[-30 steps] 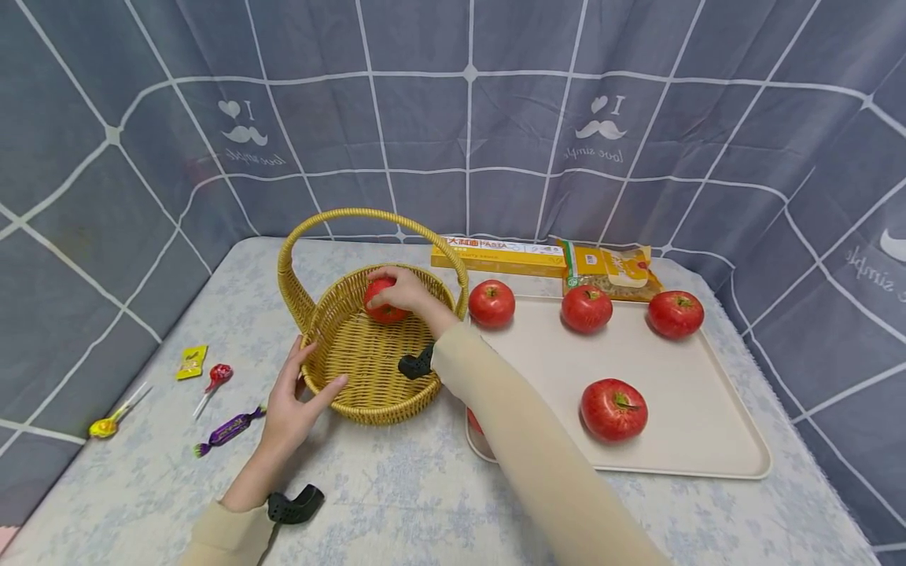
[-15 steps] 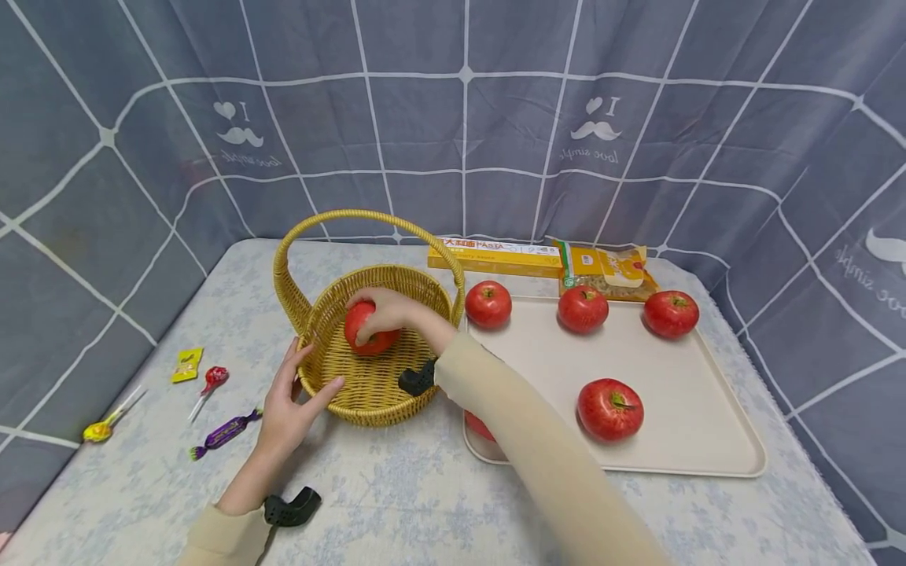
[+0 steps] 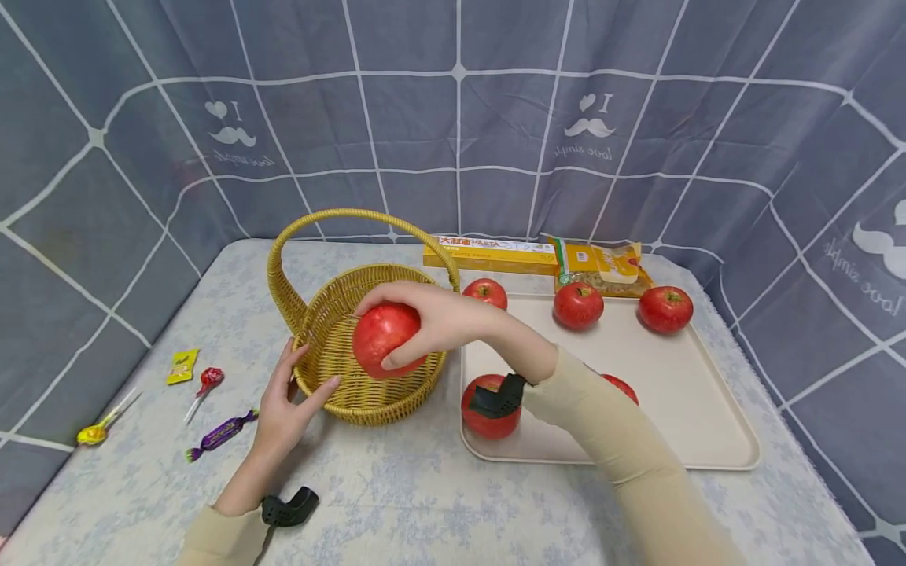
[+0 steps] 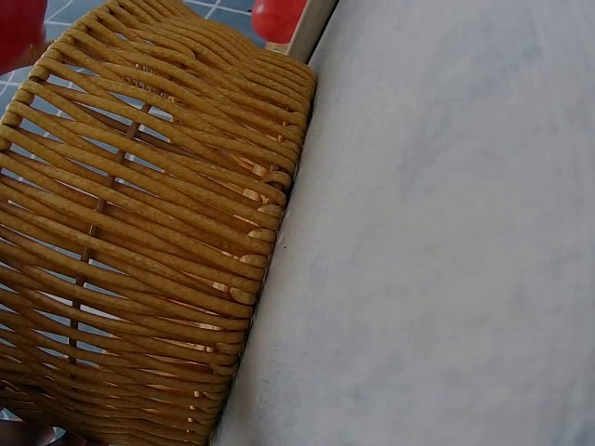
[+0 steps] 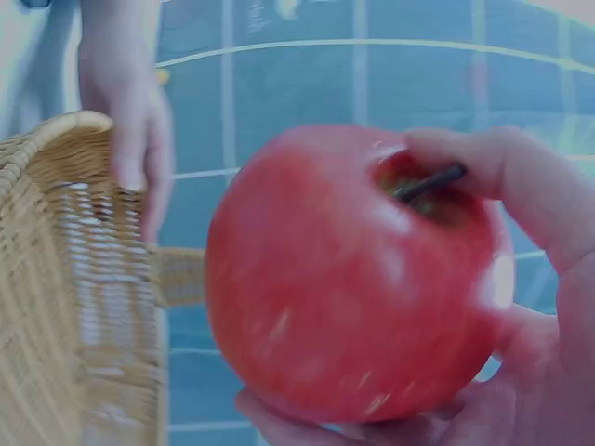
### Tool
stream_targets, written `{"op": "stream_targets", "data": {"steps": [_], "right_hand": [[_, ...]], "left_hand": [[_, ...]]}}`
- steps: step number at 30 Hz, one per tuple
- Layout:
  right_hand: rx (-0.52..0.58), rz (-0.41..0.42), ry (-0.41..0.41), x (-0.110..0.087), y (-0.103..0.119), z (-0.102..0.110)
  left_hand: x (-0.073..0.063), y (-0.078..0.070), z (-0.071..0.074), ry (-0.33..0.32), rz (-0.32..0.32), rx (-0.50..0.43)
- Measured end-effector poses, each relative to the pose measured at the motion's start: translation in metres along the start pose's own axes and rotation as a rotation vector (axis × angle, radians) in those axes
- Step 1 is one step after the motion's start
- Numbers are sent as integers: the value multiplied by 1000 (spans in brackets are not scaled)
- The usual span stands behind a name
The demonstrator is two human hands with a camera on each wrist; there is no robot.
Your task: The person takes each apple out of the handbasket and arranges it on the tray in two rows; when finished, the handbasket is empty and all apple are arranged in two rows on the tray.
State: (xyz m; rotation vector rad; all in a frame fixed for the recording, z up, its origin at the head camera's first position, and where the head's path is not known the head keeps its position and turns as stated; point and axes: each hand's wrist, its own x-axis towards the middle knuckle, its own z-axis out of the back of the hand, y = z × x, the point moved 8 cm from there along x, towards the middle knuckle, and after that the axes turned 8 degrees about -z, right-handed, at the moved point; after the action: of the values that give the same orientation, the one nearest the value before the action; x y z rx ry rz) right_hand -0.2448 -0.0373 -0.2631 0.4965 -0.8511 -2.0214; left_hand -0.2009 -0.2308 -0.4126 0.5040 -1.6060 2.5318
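Observation:
My right hand [image 3: 453,314] grips a red apple [image 3: 382,342] and holds it above the wicker basket [image 3: 375,415]. In the right wrist view the apple [image 5: 344,288] shows its dark stem, with the thumb beside the stem and fingers beneath. My left hand [image 3: 283,413] holds the near left rim of the basket, thumb toward the inside and the other fingers along the outer side. The woven wall of the basket [image 4: 139,204] fills much of the left wrist view, where the left hand is mostly hidden. The basket handle [image 3: 354,212] stands upright.
Right of the basket lies a beige tray [image 3: 694,409] with several red apples, one partly behind the right sleeve. Behind it are a yellow pasta box [image 3: 495,255] and a food bag [image 3: 602,267]. Two lollipops, a yellow packet [image 3: 182,366] and a purple candy [image 3: 222,434] lie at left.
The right hand has brought the apple from the back of the basket toward the front and lifted it up out of the basket. The left hand stays at the rim.

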Motion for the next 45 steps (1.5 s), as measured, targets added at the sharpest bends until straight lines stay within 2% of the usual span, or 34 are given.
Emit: {"op": "stream_targets", "data": {"steps": [3, 6, 10, 16, 18, 21, 26, 28, 30, 34, 39, 42, 45], "right_hand": [[90, 2, -58, -37, -1, 18], [156, -43, -131, -75, -8, 35], [217, -118, -271, -123, -31, 57], [232, -223, -557, -199, -84, 86], [271, -234, -631, -223, -104, 93], [334, -258, -709, -256, -135, 99], [367, -377, -801, -305, -184, 100], [381, -424, -819, -322, -201, 97], [444, -444, -825, -337, -217, 93], [557, -479, -781, -357, -243, 82], [472, -602, -675, -373, -266, 66], [430, -620, -626, -377, -275, 58], [445, -631, -602, -380, -282, 52]], "left_hand": [[0, -2, 0, 0, -15, -5], [0, -2, 0, -1, -22, -5], [0, -1, 1, 2, -14, 9], [0, 0, 0, 10, -15, 14], [0, -1, 0, 6, -17, 11], [-1, -1, 0, -2, -17, 6], [-1, -1, 1, -6, -19, 0], [0, -1, 1, -1, -21, 1], [0, -2, 1, 1, -21, 4], [0, -3, 0, 1, -25, 3], [1, -4, 0, 2, -34, -9], [1, -4, 0, -1, -29, -5], [0, -4, -1, 2, -29, -1]]}}
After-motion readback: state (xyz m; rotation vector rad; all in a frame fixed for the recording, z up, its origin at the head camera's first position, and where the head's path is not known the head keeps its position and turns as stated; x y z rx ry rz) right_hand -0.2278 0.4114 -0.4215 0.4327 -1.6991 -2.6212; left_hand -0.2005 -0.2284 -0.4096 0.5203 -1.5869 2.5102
